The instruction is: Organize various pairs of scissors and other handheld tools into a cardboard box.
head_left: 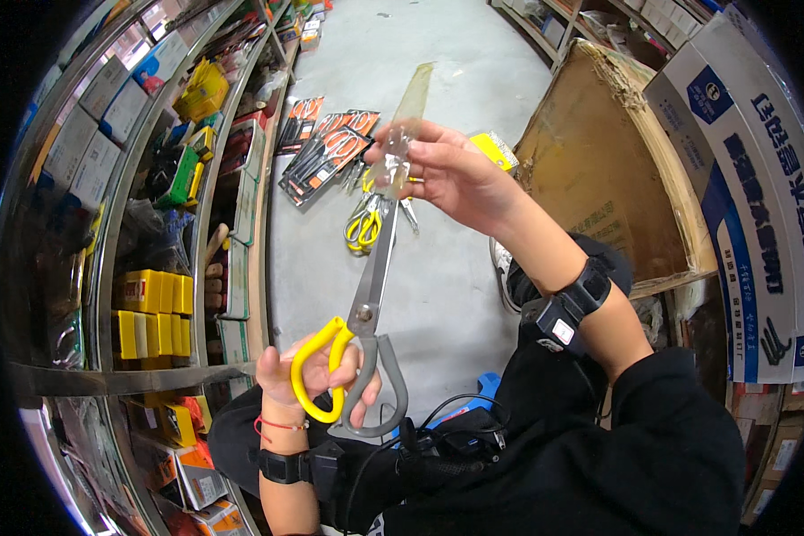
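Observation:
A large pair of scissors [364, 313], one handle loop yellow and the other grey, points away from me with its blades together. My left hand [282, 382] grips it by the handles, fingers through and behind the loops. At the far end of the blades, my right hand [464, 174] pinches a clear plastic sleeve [413, 100]. The blade tips reach up to or into this sleeve; exactly how far is hard to see through its shine. Beyond my hands, smaller yellow-handled scissors [363, 230] lie on the floor beside several carded packs of scissors [329, 161].
Metal shelving [232, 107] packed with boxed goods runs along the left. To the right stand an open cardboard box [598, 179] and a tall white-and-blue box [746, 188]. A yellow card [494, 152] shows behind my right hand. Black cables [438, 415] cross my lap.

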